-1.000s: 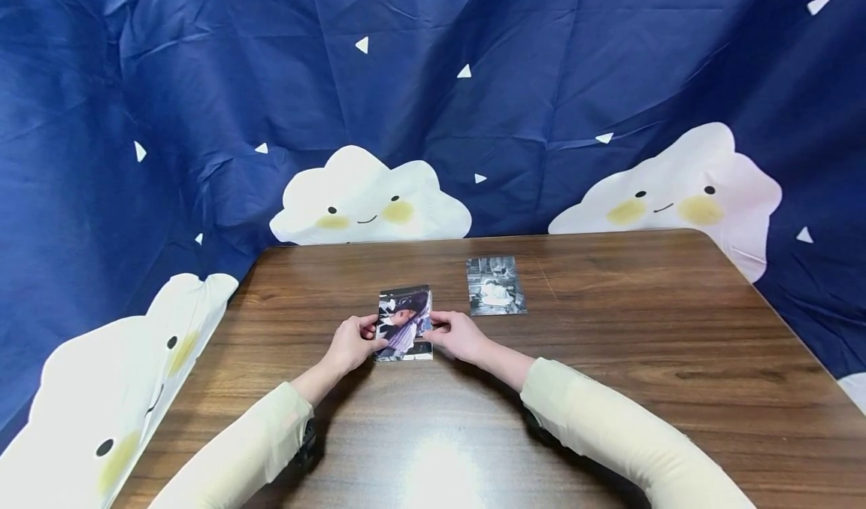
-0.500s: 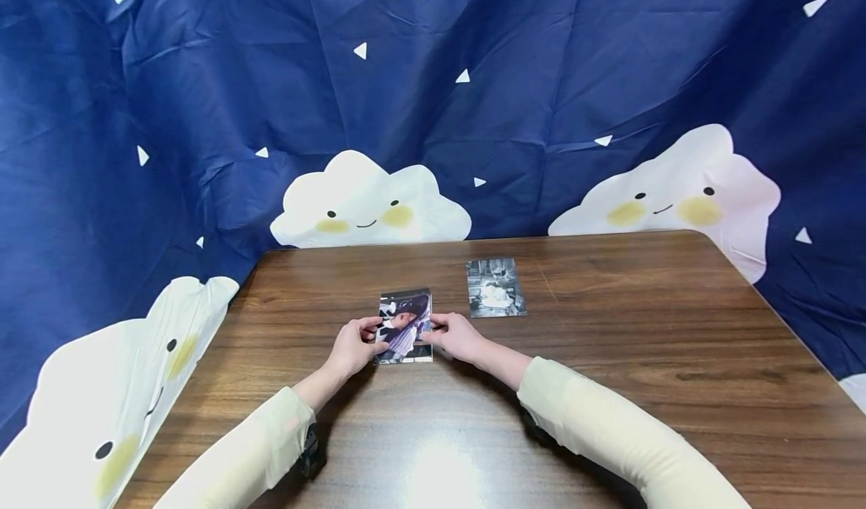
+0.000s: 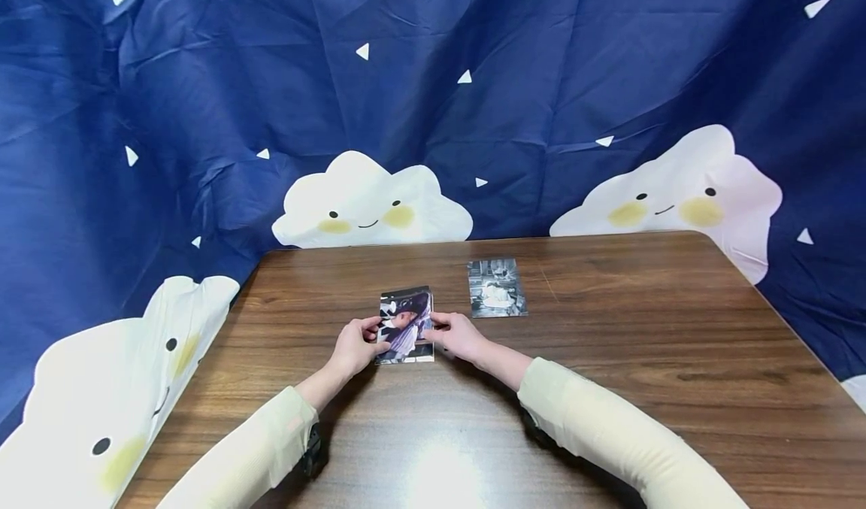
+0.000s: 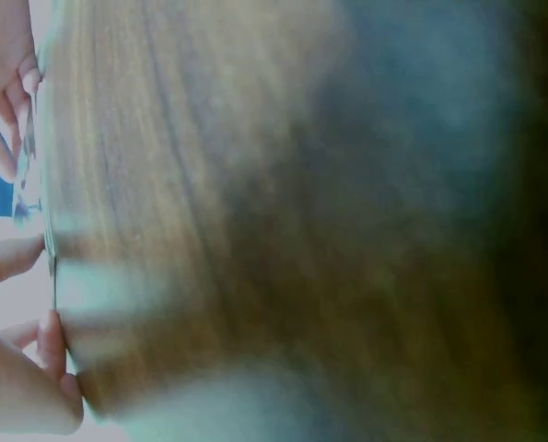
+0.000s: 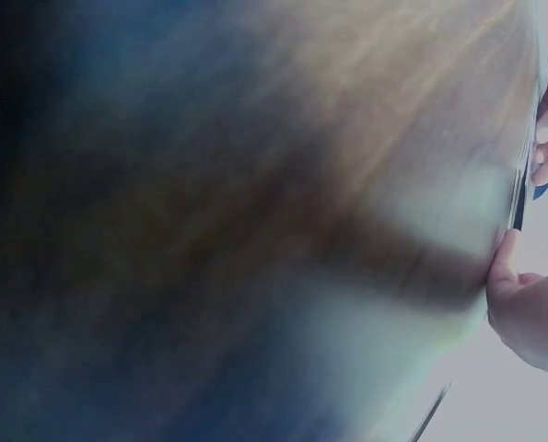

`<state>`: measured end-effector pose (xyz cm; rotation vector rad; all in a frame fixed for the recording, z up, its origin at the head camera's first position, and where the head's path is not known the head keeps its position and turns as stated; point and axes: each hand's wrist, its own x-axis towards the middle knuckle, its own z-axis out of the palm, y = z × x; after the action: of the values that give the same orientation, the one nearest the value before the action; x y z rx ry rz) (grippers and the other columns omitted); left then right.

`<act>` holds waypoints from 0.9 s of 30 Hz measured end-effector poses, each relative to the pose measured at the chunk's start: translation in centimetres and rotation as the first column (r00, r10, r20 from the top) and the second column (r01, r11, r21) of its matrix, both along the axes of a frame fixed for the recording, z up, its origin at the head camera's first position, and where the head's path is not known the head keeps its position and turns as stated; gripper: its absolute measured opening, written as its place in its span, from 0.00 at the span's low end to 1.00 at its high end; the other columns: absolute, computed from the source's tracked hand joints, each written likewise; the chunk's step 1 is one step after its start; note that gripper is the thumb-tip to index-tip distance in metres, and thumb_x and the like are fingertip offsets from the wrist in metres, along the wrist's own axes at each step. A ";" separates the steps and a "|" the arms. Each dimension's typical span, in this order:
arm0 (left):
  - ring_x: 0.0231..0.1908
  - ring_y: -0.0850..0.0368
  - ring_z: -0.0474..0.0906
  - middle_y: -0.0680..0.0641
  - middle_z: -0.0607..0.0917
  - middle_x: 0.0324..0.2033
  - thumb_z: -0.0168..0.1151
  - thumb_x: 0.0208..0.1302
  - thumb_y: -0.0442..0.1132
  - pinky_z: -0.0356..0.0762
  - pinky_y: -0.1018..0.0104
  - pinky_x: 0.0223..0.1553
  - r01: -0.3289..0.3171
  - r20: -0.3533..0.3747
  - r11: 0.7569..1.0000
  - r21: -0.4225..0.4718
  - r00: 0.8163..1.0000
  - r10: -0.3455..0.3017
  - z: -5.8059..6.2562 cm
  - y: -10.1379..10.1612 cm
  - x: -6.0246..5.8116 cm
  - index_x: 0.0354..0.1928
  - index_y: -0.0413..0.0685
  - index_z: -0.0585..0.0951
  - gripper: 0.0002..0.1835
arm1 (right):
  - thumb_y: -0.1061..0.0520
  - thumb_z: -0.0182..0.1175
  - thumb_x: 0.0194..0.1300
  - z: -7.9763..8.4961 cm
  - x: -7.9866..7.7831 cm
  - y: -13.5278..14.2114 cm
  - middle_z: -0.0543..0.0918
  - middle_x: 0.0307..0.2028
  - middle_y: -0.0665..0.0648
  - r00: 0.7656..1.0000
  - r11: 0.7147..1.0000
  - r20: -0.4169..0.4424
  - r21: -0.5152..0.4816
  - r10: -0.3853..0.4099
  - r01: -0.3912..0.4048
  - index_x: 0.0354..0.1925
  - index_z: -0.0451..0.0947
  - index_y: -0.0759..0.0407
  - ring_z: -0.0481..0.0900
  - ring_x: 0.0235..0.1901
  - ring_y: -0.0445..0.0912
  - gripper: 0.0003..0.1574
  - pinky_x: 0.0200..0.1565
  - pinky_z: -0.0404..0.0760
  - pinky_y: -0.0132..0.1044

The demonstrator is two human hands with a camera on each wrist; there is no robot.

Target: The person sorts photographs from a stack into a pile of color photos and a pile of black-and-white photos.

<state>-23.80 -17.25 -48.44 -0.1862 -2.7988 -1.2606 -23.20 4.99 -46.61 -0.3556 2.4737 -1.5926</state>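
We see two bare hands meeting across a colour print (image 3: 406, 321), which lies slightly left of centre on the worktop (image 3: 643, 389) with its long axis running near to far. The left hand (image 3: 352, 343) takes its left long edge and the right hand (image 3: 461, 336) its right one; each grip pinches, thumb toward the near part of the face, so we judge neither hand nearer to the print than the other. Slightly offset margins suggest further sheets beneath it, though we cannot count them; nor can we tell whether the print is raised from the wood. The relation that we take to matter most is the sideways one: a black-and-white print (image 3: 497, 289) lies flat to the right and farther off, apart from the colour print and nearer to the right hand, its long axis apparently also near to far. We note short outer room beyond both prints, where the worktop's far edge meets the blue backdrop (image 3: 419, 13), and a much broader stretch of wood to the right.
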 end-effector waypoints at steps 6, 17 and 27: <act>0.34 0.50 0.79 0.42 0.83 0.35 0.75 0.45 0.28 0.75 0.61 0.40 0.001 -0.002 1.000 -0.016 1.000 -0.001 -0.1 0.1 -0.1 0.55 0.25 0.77 0.31 | 0.61 0.63 0.62 0.0 0.1 -0.1 0.81 0.48 0.68 0.999 0.999 0.006 -0.015 -0.037 0.037 0.62 0.71 0.71 0.79 0.34 0.45 0.32 0.32 0.77 0.32; 0.34 0.52 0.78 0.43 0.84 0.35 0.75 0.46 0.29 0.74 0.61 0.40 -0.002 0.010 0.999 -0.034 1.000 0.002 0.0 0.1 -0.1 0.54 0.26 0.77 0.30 | 0.71 0.61 0.60 -1.1 -0.6 0.0 0.83 0.31 0.60 0.999 0.987 0.026 -0.159 -0.022 0.026 0.61 0.68 0.77 0.74 0.22 0.40 0.30 0.24 0.71 0.28; 0.34 0.53 0.78 0.43 0.84 0.35 0.75 0.46 0.28 0.74 0.62 0.40 0.001 0.016 1.000 -0.021 1.000 -0.001 -0.1 0.1 -0.2 0.54 0.26 0.77 0.30 | 0.72 0.67 0.55 -1.2 -0.7 -0.4 0.85 0.26 0.60 0.996 0.988 0.000 -0.127 -0.091 0.090 0.57 0.72 0.73 0.82 0.21 0.48 0.30 0.22 0.73 0.28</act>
<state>-24.01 -17.12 -48.53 -0.1795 -2.8272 -1.2386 -23.94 4.55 -47.81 -0.2695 2.4316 -1.7933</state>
